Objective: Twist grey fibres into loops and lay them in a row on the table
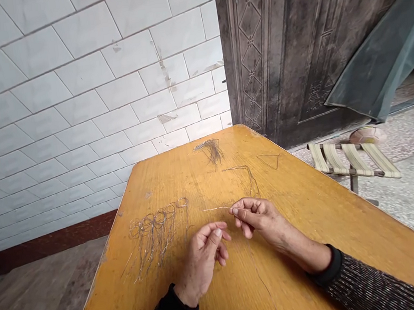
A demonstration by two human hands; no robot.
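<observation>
My right hand pinches a thin wire between thumb and fingers, over the middle of the wooden table. One end of the wire sticks out to the left, and a long thin strand trails down toward the near edge. Just left of it, my left hand has its fingers loosely curled and apart, with nothing visible in them. Several wires twisted into round loops with long tails lie in a row to the left of my left hand.
A bundle of thin wires lies near the far end of the table. Closer in are some bent wires and a triangle-shaped wire. A folding stool stands right of the table, by a dark door. White tiled wall rises behind.
</observation>
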